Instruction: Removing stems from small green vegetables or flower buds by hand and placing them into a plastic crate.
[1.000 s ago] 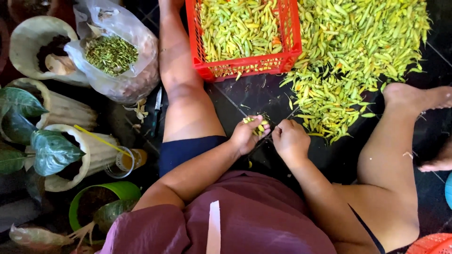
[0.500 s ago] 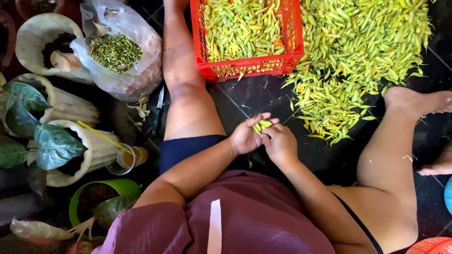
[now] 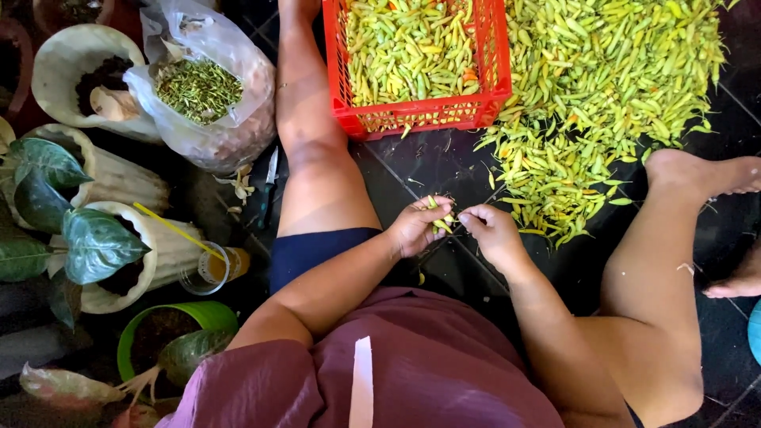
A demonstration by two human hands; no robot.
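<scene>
I sit on a dark tiled floor with my legs apart. My left hand [image 3: 414,227] is closed around a small bunch of yellow-green chili peppers [image 3: 438,215]. My right hand [image 3: 493,232] is just to its right, fingertips pinching at the end of one of those peppers. Ahead lies a big loose pile of the same chilies [image 3: 602,103]. A red plastic crate [image 3: 420,115], filled with chilies, stands between my legs.
A clear plastic bag [image 3: 210,95] holding green stems sits left of my left leg. Potted plants [image 3: 87,246] in pale ribbed pots line the left side, with a plastic cup and yellow straw [image 3: 212,268]. Another person's foot [image 3: 737,281] shows at the right edge.
My hands came together from slightly apart. The left hand kept its bunch of chilies, and the right hand moved in to pinch one of them.
</scene>
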